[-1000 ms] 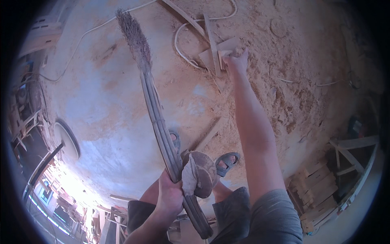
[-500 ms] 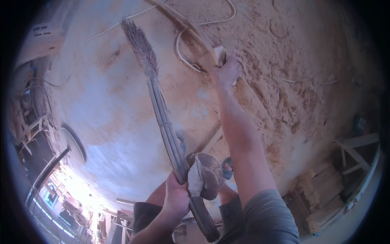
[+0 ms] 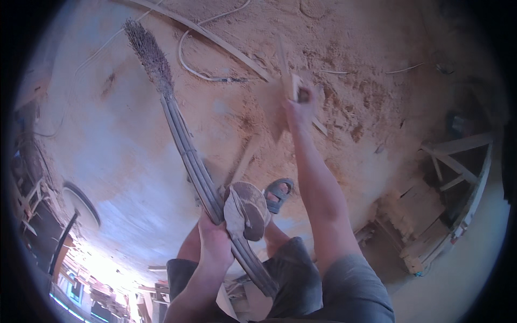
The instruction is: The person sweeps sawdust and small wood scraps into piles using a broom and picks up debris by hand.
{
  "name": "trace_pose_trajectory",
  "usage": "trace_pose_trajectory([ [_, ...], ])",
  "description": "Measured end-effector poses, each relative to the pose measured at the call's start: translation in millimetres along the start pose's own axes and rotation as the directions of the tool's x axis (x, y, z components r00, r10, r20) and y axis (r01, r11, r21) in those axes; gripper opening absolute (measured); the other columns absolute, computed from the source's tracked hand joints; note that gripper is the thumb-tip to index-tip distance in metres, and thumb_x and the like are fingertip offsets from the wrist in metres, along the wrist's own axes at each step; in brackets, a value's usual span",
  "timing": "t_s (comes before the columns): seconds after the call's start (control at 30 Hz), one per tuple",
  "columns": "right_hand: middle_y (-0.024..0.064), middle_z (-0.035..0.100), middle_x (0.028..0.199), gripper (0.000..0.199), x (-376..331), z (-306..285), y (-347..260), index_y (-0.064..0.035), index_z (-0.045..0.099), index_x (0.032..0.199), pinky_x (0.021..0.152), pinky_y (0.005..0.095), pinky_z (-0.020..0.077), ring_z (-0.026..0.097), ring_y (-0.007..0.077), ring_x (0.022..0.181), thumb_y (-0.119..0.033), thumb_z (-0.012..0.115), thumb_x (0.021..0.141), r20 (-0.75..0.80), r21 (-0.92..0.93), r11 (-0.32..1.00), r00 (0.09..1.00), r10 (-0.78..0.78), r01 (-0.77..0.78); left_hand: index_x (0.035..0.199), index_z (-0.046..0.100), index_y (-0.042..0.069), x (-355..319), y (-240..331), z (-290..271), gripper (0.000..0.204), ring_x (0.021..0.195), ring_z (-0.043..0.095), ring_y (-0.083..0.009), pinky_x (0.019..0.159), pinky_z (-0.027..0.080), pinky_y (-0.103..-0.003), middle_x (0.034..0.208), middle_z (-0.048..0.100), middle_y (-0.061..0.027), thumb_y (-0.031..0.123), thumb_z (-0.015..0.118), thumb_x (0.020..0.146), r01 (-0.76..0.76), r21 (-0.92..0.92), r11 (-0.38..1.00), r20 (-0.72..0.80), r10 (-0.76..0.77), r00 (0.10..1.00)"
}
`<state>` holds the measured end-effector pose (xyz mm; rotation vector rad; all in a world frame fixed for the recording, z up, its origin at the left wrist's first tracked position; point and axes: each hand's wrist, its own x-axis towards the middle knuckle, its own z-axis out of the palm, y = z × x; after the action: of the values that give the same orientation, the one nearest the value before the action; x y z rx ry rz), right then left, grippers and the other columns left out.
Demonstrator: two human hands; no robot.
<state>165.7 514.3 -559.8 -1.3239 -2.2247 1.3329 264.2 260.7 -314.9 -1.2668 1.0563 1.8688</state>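
My left hand (image 3: 214, 239) is closed round the handle of a long twig broom (image 3: 186, 145), whose brush end points to the upper left. Against the handle, just beside that hand, is a rounded, dusty brown thing with a pale cloth-like flap (image 3: 249, 210); its kind I cannot make out. My right arm reaches forward over the sawdust. At its end my right hand (image 3: 302, 107), smeared by motion, grips a flat piece of pale wood (image 3: 288, 75) held up on edge. Its fingers are partly hidden by the wood.
Sawdust (image 3: 355, 102) covers the floor ahead, with a long wooden strip (image 3: 207, 35) and a pale cable (image 3: 186, 56) on it. A sandalled foot (image 3: 278, 195) stands below. Stacked boards (image 3: 425, 220) and a wooden frame (image 3: 463, 161) are at the right, a round disc (image 3: 81, 204) at the left.
My right hand has turned the wood piece more upright and away from the long strip. The view has shifted, so the broom sits further left and the sandalled foot shows more.
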Motion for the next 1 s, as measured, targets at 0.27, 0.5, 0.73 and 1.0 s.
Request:
trace_pose_trajectory([
  [0.27, 0.0093, 0.058, 0.109, 0.066, -46.2, -232.5, -32.0, -0.0058, 0.050, 0.124, 0.073, 0.0380, 0.0529, 0.061, 0.0251, 0.091, 0.010, 0.068, 0.063, -0.125, 0.285, 0.883, 0.899, 0.419, -0.372, 0.121, 0.058, 0.001, -29.1, -39.8, -37.9, 0.028, 0.095, 0.066, -0.0186, 0.084, 0.055, -0.031, 0.108, 0.066, -0.0087, -0.001, 0.045, 0.096, -0.106, 0.011, 0.994, -0.120, 0.107, 0.987],
  [0.5, 0.0099, 0.061, 0.101, 0.053, -83.9, -332.6, 35.2, -0.0033, 0.057, 0.115, 0.064, 0.0377, 0.0521, 0.062, 0.0252, 0.083, 0.012, 0.066, 0.065, -0.289, 0.392, 0.818, 0.788, 0.544, -0.421, 0.115, 0.058, -0.001, -97.7, -61.3, -101.3, 0.026, 0.085, 0.065, -0.0160, 0.073, 0.054, -0.029, 0.099, 0.065, -0.0084, -0.007, 0.052, 0.091, -0.086, -0.062, 0.994, -0.186, 0.074, 0.980],
  [0.73, 0.0079, 0.061, 0.093, 0.036, -87.6, -183.5, 139.1, -0.0001, 0.063, 0.106, 0.056, 0.0396, 0.0456, 0.059, 0.0252, 0.078, 0.007, 0.065, 0.070, -0.298, 0.349, 0.811, 0.765, 0.572, -0.470, 0.124, 0.055, -0.002, -74.6, -66.8, -125.8, 0.034, 0.094, 0.067, -0.0232, 0.082, 0.057, -0.035, 0.107, 0.066, -0.0127, 0.005, 0.052, 0.091, -0.054, -0.097, 0.994, -0.245, 0.029, 0.969],
  [1.0, 0.0119, 0.056, 0.120, 0.046, -86.0, -168.0, 196.1, -0.0102, 0.056, 0.123, 0.081, 0.0527, 0.0465, 0.055, 0.0326, 0.105, -0.005, 0.064, 0.078, 0.200, 0.508, 0.529, 0.690, 0.695, -0.680, 0.139, 0.042, -0.001, -54.4, -70.4, -153.2, 0.058, 0.112, 0.063, -0.0284, 0.097, 0.053, -0.042, 0.126, 0.059, -0.0174, 0.038, 0.047, 0.097, -0.040, 0.034, 0.999, -0.080, 0.042, 0.996],
])
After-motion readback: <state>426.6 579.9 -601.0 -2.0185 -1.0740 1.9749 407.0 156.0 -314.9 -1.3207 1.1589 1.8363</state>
